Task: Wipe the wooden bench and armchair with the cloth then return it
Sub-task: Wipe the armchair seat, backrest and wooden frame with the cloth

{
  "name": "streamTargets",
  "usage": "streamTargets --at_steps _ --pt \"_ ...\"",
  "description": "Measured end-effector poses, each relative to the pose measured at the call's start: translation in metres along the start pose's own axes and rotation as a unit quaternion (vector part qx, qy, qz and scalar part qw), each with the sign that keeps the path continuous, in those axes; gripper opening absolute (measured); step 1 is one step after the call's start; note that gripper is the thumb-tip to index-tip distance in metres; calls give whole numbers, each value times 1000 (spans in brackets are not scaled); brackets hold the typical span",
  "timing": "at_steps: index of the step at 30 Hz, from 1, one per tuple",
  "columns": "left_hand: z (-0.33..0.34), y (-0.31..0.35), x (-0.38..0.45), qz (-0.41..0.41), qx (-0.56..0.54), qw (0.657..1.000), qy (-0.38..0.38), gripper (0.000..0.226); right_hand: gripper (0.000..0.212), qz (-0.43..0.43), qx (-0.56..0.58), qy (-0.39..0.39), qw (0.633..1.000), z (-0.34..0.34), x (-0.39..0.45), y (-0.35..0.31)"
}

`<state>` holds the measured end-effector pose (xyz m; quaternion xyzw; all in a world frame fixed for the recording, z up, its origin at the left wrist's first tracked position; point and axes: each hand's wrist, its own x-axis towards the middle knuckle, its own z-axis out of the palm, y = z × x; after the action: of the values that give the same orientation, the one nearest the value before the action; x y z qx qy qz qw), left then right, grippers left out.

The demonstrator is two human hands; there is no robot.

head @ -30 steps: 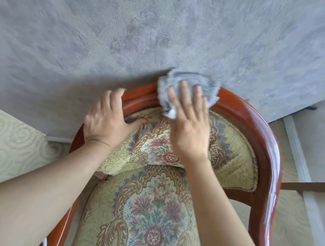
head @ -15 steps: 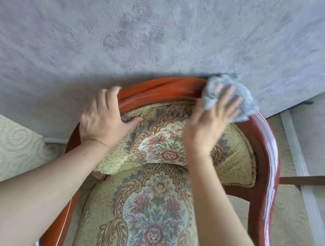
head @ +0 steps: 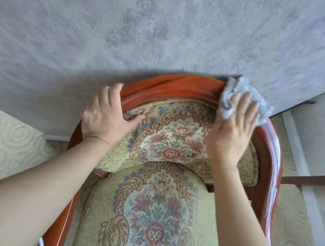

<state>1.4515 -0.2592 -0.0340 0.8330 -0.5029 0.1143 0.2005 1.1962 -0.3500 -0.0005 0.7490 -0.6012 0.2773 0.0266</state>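
I look down on the armchair, with its curved reddish wooden frame (head: pixel 173 88) and floral upholstered back and seat (head: pixel 156 208). My right hand (head: pixel 230 134) presses a crumpled grey cloth (head: pixel 241 91) with straight fingers onto the frame's top rail at its right bend. My left hand (head: pixel 106 117) rests on the left part of the rail, fingers curled over the wood and thumb on the back cushion. No bench is in view.
The chair back stands close against a grey patterned wall (head: pixel 127 29). Pale swirl-patterned flooring (head: pixel 0 146) shows on both sides. A white baseboard (head: pixel 301 163) and a dark wooden bar (head: pixel 312 180) lie to the right.
My right hand has slid the cloth rightward along the top rail from its middle to the right bend. My left hand has kept its place on the left of the rail.
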Motion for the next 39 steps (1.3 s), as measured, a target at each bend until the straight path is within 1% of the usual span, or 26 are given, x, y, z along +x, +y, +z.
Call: streamTargets --at_steps 2,5,6,7,9,11,13,15,16,17,19,22,24,25,27,29,30,31,33,35,36,37,39 --pt "-1 0 0 7 0 1000 0 96 54 65 26 20 997 2 -2 2" --pt "-2 0 -1 11 -7 1000 0 96 53 167 107 65 978 15 5 -34" --pt "-2 0 -1 9 -10 1000 -1 96 53 167 127 67 975 20 7 -52" --pt "-2 1 -1 5 -14 1000 -2 97 54 128 139 55 980 24 6 -71" --pt "-2 1 -2 2 -31 1000 0 96 54 -5 150 18 989 32 -5 -108" --pt "-1 1 -3 2 -42 999 11 92 53 -104 163 -13 981 39 -16 -129" --pt "-1 0 -2 0 -40 999 14 92 56 -160 140 -41 976 36 -19 -125" --pt "0 -1 -2 0 -43 999 12 94 58 -213 83 -53 972 30 -14 -95" --pt "0 -1 -2 1 -42 999 13 94 59 -220 60 -51 972 25 -10 -75" --pt "1 -2 -1 0 -35 999 11 94 60 -208 45 -42 976 21 -6 -56" --pt "3 -3 -2 1 -28 1000 0 95 58 -139 14 -27 990 8 -5 -20" --pt "1 -2 -1 1 -28 1000 0 95 56 21 -12 -31 999 -16 -1 29" --pt "-3 -1 0 3 -39 999 -12 94 56 136 7 -32 990 -28 2 52" --pt "-5 1 0 5 -45 999 -19 94 55 172 17 -24 985 -31 1 57" --pt "-11 3 2 9 -57 998 -33 96 52 203 44 -8 978 -33 1 53" --pt "-14 4 2 18 -67 997 -42 99 50 219 60 4 974 -29 2 35" --pt "-16 4 2 21 -72 996 -43 101 51 209 64 0 976 -24 3 22" --pt "-17 6 3 21 -76 996 -43 102 52 178 71 -11 981 -19 3 7" --pt "-19 13 5 26 -79 996 -39 104 53 59 104 -48 992 -9 0 -28" --pt "-21 23 11 42 -81 995 -33 103 51 -76 143 -90 983 -2 -4 -57" --pt "-22 29 16 55 -80 995 -31 102 51 -123 149 -100 976 -1 -4 -63" --pt "-21 34 21 71 -76 994 -33 102 52 -150 147 -107 972 -1 -3 -63" --pt "-19 43 31 94 -61 993 -41 102 54 -163 130 -113 972 -5 -2 -47"
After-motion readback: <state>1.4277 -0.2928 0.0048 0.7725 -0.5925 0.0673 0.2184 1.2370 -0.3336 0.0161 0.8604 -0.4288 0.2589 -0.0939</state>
